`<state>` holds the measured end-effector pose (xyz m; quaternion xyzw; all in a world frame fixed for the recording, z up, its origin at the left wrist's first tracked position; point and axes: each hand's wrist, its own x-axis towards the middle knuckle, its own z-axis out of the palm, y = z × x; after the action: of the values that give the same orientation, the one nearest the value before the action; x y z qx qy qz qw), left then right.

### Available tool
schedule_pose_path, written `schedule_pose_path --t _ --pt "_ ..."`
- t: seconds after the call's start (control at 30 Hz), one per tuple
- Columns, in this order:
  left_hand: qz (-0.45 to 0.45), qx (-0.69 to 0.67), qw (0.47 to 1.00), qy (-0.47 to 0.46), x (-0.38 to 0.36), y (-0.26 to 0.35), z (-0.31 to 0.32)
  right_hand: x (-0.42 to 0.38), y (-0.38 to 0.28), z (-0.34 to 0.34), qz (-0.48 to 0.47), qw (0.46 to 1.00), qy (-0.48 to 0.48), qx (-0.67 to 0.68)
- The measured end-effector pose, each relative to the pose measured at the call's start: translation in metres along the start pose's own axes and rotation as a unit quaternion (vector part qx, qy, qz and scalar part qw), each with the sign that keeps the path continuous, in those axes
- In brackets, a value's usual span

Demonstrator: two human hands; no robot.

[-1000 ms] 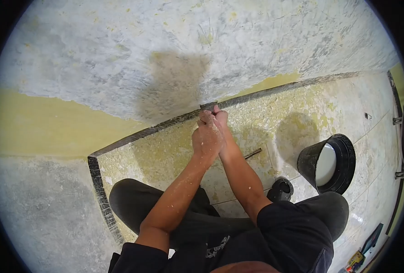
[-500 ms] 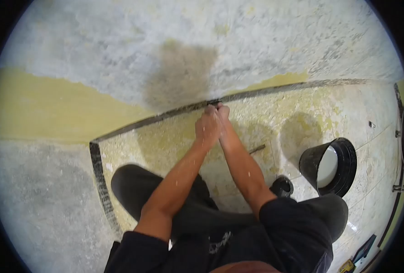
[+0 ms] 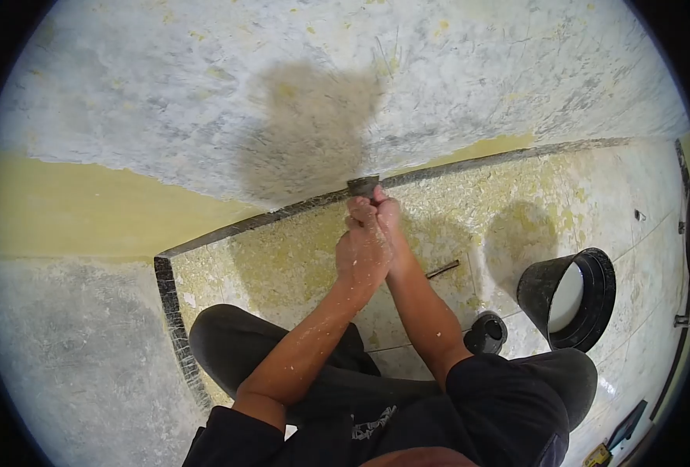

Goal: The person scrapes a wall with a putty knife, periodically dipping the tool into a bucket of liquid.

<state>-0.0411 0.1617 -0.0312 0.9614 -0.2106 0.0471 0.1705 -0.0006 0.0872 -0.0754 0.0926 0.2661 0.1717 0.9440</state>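
Patchy wall (image 3: 469, 86) ahead; left hand (image 3: 359, 253) and right hand (image 3: 390, 215) close around a scraper (image 3: 363, 185), probably light, stiff, best gripped behind its edge.

The short-sleeved shirt (image 3: 500, 397) is black with white print (image 3: 374, 423), the trousers (image 3: 232, 346) dark grey, the forearms (image 3: 314, 346) pale-flecked.

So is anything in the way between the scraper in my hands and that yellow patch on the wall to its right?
Nothing visible stands between the scraper and the yellow patch. The bucket and the thin stick sit on the floor, back from the wall.
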Motion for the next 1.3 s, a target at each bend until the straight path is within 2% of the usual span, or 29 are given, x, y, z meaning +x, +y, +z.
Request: schedule_pose_path --t 0.07,0.13,0.17,0.23,0.3,0.33,0.4,0.47,0.57,0.63,0.67,0.73,0.77,0.83,0.87,0.93,1.0,1.07,1.13,1.17,1.3 --pt "-0.019 0.018 1.0 -0.003 -0.002 -0.002 -0.006 0.001 0.009 0.002 -0.015 1.0 -0.008 -0.001" --pt "-0.102 0.022 0.994 -0.045 0.0 0.001 -0.02 0.008 0.018 0.003 -0.032 0.999 -0.019 0.001" --pt "-0.102 0.022 0.993 -0.046 -0.002 -0.004 -0.022 0.015 0.022 0.002 -0.014 0.999 -0.001 0.032" --pt "-0.048 -0.051 0.996 0.05 0.0 -0.016 -0.027 0.034 0.024 0.004 0.005 0.998 0.013 0.058" --pt "-0.045 -0.048 0.996 0.062 0.001 -0.025 -0.024 0.046 0.028 -0.003 -0.075 0.994 0.014 0.08" --pt "-0.039 -0.048 0.995 0.075 0.002 -0.026 -0.021 0.053 0.027 -0.009 -0.077 0.994 0.017 0.077" --pt "-0.041 -0.052 0.995 0.078 0.001 -0.025 -0.022 0.06 0.026 -0.016 -0.054 0.993 -0.011 0.106" --pt "-0.044 -0.053 0.995 0.078 0.0 -0.021 -0.024 0.06 0.024 -0.021 -0.058 0.992 0.005 0.113" --pt "-0.053 -0.049 0.996 0.061 0.009 -0.012 -0.034 0.053 0.019 -0.001 -0.034 0.995 -0.004 0.098" --pt "-0.054 -0.079 0.992 0.079 0.005 -0.019 -0.032 0.071 0.024 -0.013 -0.114 0.991 0.036 0.061" --pt "-0.052 -0.077 0.993 0.078 0.007 -0.024 -0.03 0.083 0.026 -0.018 -0.113 0.991 0.035 0.063" --pt "-0.06 -0.03 0.998 0.017 0.009 -0.033 -0.023 0.1 0.029 -0.026 -0.224 0.97 0.088 0.042" --pt "-0.056 -0.027 0.998 0.019 0.001 -0.033 -0.018 0.095 0.029 -0.033 -0.225 0.97 0.084 0.045" --pt "0.0 -0.041 0.99 0.137 0.008 -0.029 -0.009 0.079 0.014 -0.018 -0.134 0.986 0.031 0.096" --pt "-0.006 -0.039 0.991 0.127 0.002 -0.035 -0.008 0.076 0.024 -0.021 -0.13 0.986 0.041 0.101" --pt "-0.085 -0.021 0.996 -0.014 0.017 -0.036 -0.008 0.078 0.022 -0.008 -0.212 0.972 0.08 0.061" --pt "-0.075 -0.009 0.997 -0.019 -0.006 -0.022 -0.006 0.063 0.019 -0.017 -0.195 0.976 0.079 0.063" --pt "-0.039 0.006 0.999 0.002 0.022 -0.009 -0.009 0.062 -0.013 0.003 -0.175 0.982 0.038 0.06" --pt "0.002 -0.078 0.996 0.047 0.008 0.001 -0.012 0.041 -0.009 -0.011 -0.14 0.987 0.045 0.072" --pt "0.0 -0.057 0.998 0.037 0.01 0.007 -0.012 0.038 -0.012 -0.006 -0.218 0.969 0.097 0.064" --pt "-0.013 -0.058 0.998 0.01 0.01 0.002 0.003 0.039 -0.016 -0.017 -0.212 0.971 0.088 0.072"
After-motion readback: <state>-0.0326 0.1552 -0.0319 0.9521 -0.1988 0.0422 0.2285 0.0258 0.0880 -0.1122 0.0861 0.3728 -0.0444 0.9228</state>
